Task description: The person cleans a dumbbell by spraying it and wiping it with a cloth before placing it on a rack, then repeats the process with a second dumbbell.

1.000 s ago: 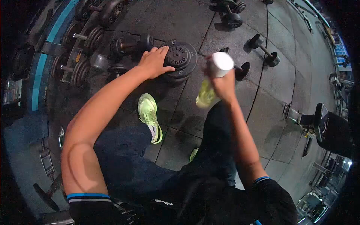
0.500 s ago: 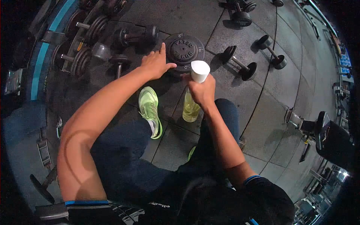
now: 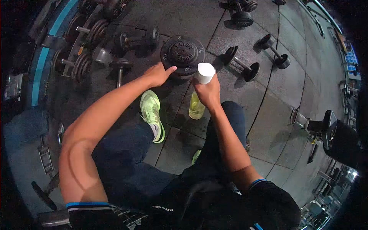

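1. My left hand [image 3: 159, 74] is half open and holds nothing. The fingers are loosely curled and the thumb is stretched out, touching the near rim of the weight plate [image 3: 182, 53].
2. My right hand [image 3: 207, 92] is closed around the neck of a bottle [image 3: 196, 107], just under its white cap [image 3: 204, 73]. The bottle hangs roughly upright; I cannot tell whether its base meets the floor [image 3: 268, 111].
3. The plate lies flat on the floor, just beyond both hands. I judge it heavy and rigid, best taken by the rim with fingers hooked under the lip.
4. The bottle looks light, smooth and maybe slippery, so the neck seems the surest hold.
5. My green shoe [image 3: 151, 113] is just below the left hand.
6. A dumbbell [image 3: 241, 63] lies right of the plate, with more by the rack [image 3: 76, 57] on the left.
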Demonstrator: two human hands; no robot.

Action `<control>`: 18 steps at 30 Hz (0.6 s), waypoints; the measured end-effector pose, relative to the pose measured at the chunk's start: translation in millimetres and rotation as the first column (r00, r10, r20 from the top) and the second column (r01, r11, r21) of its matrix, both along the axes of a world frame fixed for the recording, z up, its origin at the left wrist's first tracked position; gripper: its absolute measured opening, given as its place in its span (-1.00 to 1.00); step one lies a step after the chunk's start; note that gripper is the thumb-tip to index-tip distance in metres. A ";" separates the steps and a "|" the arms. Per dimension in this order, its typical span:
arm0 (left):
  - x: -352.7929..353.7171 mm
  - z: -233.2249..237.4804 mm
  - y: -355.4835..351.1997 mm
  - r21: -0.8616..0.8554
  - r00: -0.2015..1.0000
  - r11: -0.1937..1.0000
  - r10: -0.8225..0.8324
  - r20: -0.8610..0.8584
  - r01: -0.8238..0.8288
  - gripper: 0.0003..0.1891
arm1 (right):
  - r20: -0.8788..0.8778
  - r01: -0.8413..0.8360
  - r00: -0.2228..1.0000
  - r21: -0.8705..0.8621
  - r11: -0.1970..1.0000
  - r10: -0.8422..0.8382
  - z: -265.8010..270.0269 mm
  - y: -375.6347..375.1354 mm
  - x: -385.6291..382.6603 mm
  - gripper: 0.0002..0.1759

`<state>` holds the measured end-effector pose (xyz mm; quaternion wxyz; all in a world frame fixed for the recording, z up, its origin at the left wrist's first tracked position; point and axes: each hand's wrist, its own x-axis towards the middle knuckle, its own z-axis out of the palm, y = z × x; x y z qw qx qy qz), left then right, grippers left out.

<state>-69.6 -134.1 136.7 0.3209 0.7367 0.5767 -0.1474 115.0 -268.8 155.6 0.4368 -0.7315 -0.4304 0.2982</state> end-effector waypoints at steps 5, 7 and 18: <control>-4.2 -3.5 -2.1 -0.086 0.996 0.993 -0.077 0.052 0.081 -0.03 | -0.089 0.003 0.996 0.028 1.000 0.000 5.1 0.6 6.4 -0.34; -9.4 -5.6 -1.2 -0.117 0.978 0.971 -0.204 0.053 0.209 -0.10 | -0.109 0.019 0.994 0.068 0.998 -0.011 0.1 0.5 9.4 -0.32; -20.5 4.1 -20.8 -0.243 0.683 0.726 -0.687 -0.246 0.643 -0.42 | 0.015 0.008 1.000 0.055 0.998 -0.009 -0.3 6.3 12.3 -0.55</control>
